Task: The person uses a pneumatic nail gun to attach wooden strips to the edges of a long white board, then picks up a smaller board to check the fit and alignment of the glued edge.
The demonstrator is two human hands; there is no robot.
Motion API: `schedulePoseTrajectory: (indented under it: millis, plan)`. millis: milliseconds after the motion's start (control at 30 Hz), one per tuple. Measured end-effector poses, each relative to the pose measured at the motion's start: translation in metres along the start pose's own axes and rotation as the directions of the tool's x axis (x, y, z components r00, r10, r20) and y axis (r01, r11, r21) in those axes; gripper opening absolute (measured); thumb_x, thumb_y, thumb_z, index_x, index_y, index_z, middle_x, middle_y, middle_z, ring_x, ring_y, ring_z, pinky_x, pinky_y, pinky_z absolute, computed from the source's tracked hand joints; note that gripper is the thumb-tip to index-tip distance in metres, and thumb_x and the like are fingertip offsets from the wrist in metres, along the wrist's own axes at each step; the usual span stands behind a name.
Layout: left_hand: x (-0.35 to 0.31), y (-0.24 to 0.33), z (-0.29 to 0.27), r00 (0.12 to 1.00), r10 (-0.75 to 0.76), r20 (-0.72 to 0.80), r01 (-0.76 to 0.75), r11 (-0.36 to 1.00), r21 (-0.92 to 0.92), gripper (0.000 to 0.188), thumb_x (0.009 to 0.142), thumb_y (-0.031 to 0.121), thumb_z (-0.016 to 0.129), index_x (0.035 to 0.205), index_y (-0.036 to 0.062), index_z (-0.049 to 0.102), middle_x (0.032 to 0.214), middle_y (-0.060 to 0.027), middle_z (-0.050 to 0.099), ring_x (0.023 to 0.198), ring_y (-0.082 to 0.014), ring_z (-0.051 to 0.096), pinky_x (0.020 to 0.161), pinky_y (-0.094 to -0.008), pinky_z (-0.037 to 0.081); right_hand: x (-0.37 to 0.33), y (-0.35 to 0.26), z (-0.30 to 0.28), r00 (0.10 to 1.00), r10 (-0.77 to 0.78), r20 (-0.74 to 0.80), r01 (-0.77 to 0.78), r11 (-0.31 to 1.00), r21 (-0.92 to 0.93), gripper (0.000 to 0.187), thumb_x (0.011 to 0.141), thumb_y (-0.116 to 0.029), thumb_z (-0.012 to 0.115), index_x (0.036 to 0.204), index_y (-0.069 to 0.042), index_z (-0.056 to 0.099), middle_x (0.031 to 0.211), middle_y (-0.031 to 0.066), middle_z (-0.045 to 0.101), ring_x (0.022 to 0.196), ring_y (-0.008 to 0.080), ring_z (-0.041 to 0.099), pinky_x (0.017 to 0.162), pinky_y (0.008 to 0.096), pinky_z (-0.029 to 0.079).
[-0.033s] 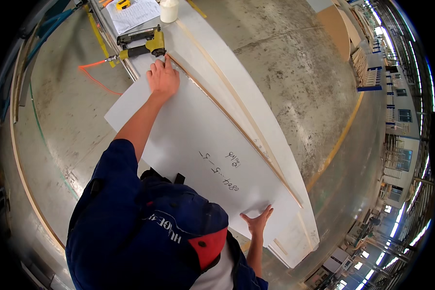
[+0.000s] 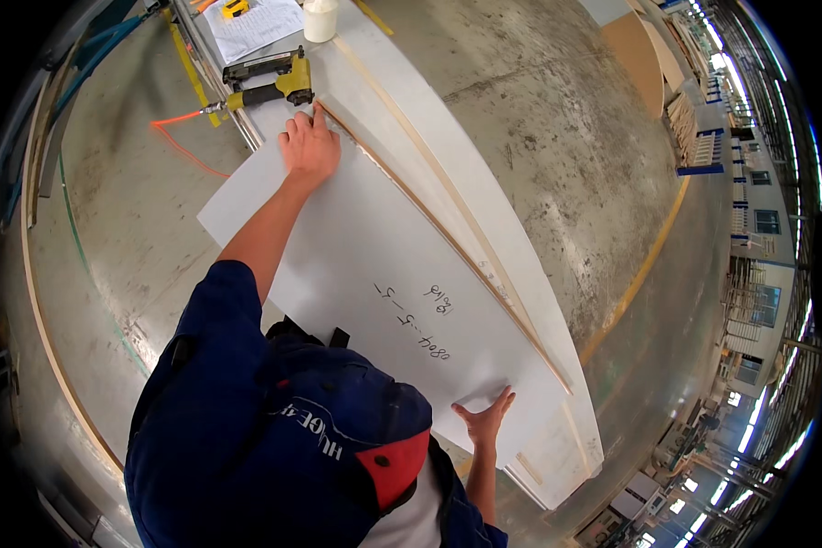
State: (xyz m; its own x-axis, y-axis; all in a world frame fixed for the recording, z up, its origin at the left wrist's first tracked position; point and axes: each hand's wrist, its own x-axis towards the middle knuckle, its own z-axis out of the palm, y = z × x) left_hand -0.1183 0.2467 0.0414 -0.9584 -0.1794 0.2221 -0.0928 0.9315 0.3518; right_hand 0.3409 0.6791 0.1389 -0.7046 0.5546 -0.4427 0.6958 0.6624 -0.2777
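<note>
A pale grey-white panel [image 2: 356,228] with handwriting lies aslant in front of me. Along its far edge runs a thin wooden strip [image 2: 443,236]. My left hand [image 2: 310,151] rests on the panel's upper left corner, fingers slightly bent, the index fingertip touching the strip's end. Just beyond that fingertip a yellow and black air nail gun [image 2: 292,84] lies on its side, joined to an orange hose [image 2: 181,151]. My right hand [image 2: 486,422] is at the panel's near edge toward the right end, its thumb and fingers spread wide on the surface.
Under the panel is a long white worktable [image 2: 511,242] with a tan band along it. A white tub [image 2: 320,20], a paper sheet [image 2: 260,32] and a yellow tape measure [image 2: 235,8] sit at its far left end. Stacked boards [image 2: 637,64] stand beyond the floor.
</note>
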Motion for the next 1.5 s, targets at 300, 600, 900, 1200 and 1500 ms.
schedulePoseTrajectory:
  millis: [300,600,900,1200,1500]
  plan:
    - [-0.036,0.013,0.051,0.752,0.332,-0.570,-0.348,0.934,0.085,0.025,0.084,0.016,0.062,0.106,0.0056,0.065,0.085,-0.0123,0.062,0.077,-0.0310,0.059,0.065,-0.0451,0.045,-0.001,0.003,0.007,0.989,-0.150,-0.013,0.150,0.986,0.067,0.134,0.059,-0.030,0.096,0.158,-0.006,0.009,0.161,0.0295,0.011,0.147,0.0462,0.023,0.111,0.0705,0.024]
    - [-0.089,0.083,0.031,0.893,0.235,-0.384,-0.214,0.972,0.095,0.032,0.089,0.017,0.058,0.118,0.0042,0.062,0.091,-0.0143,0.064,0.083,-0.0308,0.061,0.070,-0.0465,0.047,-0.003,-0.002,-0.001,0.990,-0.135,0.041,0.133,0.990,0.054,0.130,0.063,-0.028,0.094,0.159,-0.009,0.009,0.162,0.0292,0.010,0.148,0.0475,0.021,0.105,0.0788,0.023]
    - [-0.150,0.146,0.013,0.997,0.070,0.028,-0.068,0.996,-0.058,0.048,0.085,0.013,0.059,0.132,0.0040,0.056,0.113,-0.0166,0.061,0.108,-0.0341,0.053,0.090,-0.0533,0.041,0.001,0.000,0.002,0.989,-0.133,0.069,0.131,0.991,0.031,0.130,0.062,-0.029,0.094,0.159,-0.010,0.009,0.162,0.0289,0.011,0.148,0.0470,0.021,0.105,0.0773,0.024]
    - [-0.109,0.118,-0.015,0.969,-0.233,-0.084,0.142,0.801,-0.581,0.077,0.086,0.013,0.064,0.149,-0.0100,0.028,0.136,-0.0215,0.054,0.124,-0.0403,0.050,0.107,-0.0461,0.041,0.007,0.010,0.008,0.972,-0.233,0.034,0.234,0.972,-0.023,0.125,0.061,-0.029,0.094,0.157,-0.006,0.017,0.159,0.0319,0.018,0.147,0.0468,0.024,0.112,0.0613,0.031]
    - [0.004,0.066,-0.015,0.924,-0.376,-0.071,0.333,0.881,-0.335,0.087,0.090,0.033,0.064,0.149,-0.0138,0.020,0.147,-0.0302,0.041,0.138,-0.0423,0.039,0.113,-0.0498,0.035,0.006,0.006,0.005,0.968,-0.251,0.027,0.252,0.967,-0.042,0.124,0.061,-0.031,0.094,0.156,-0.002,0.020,0.157,0.0355,0.019,0.145,0.0470,0.029,0.114,0.0477,0.036]
